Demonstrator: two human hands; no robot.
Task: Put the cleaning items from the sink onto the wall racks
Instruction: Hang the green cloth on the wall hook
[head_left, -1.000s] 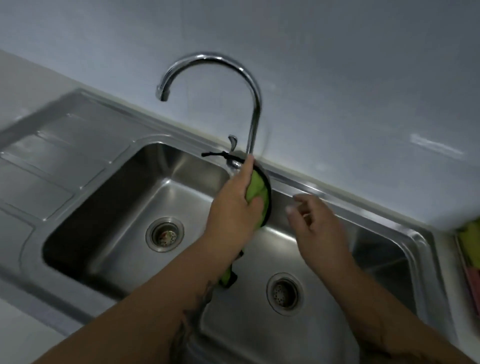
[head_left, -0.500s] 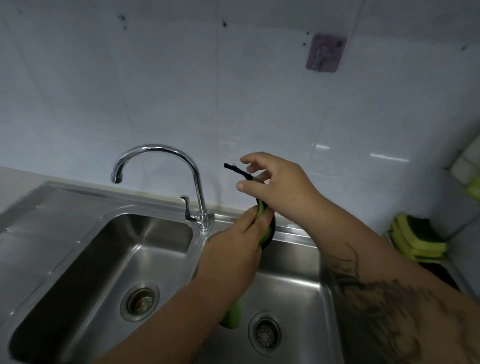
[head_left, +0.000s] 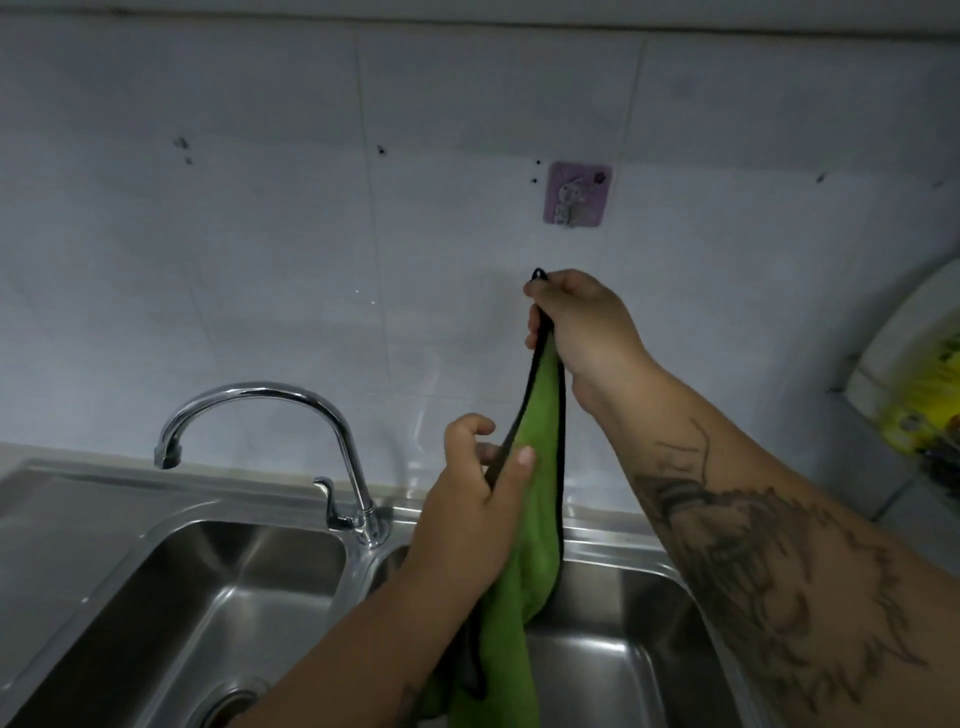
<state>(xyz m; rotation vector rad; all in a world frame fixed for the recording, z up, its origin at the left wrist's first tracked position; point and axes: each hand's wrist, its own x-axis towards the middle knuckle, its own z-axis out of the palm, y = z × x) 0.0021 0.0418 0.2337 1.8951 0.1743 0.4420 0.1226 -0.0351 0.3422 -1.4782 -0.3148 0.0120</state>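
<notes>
A steel sink (head_left: 156, 582) fills the lower view, its tap (head_left: 291, 410) at the back. Above the sink hangs a green cloth (head_left: 524, 561): the right hand (head_left: 582, 332) pinches its top loop below the wall hook (head_left: 575, 193), the left hand (head_left: 478, 509) grips its middle.

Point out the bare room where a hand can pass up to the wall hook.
Bare tile lies between the right hand and the purple hook, and left above the faucet. It is crowded below, where both hands, the left hand included, hold the green cloth.
</notes>
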